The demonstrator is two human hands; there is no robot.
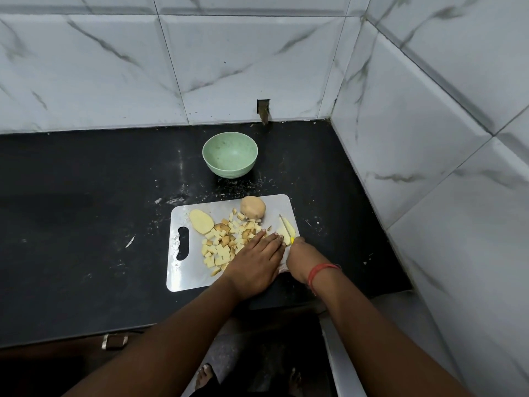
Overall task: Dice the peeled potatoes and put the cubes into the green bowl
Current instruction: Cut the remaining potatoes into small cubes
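Slicing is the step in hand: the left hand (255, 263) lies flat, fingers (272, 240) straight, pinning a potato slab (282, 232) near the cutting board's (183, 270) right edge, while the right hand (300, 257) grips the knife (286, 224). Tucking fingertips back would be safer. Cubes (226, 239) pile mid-board; the green bowl (230, 157) sits empty toward the worktop's back edge

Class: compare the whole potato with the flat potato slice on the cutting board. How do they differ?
The whole potato is rounded and bulky; the potato slice lies flat. The potato looks tan, the slice pale yellow. The potato sits near the board's far edge, the slice near its handle hole. Both rest uncut on the cutting board.
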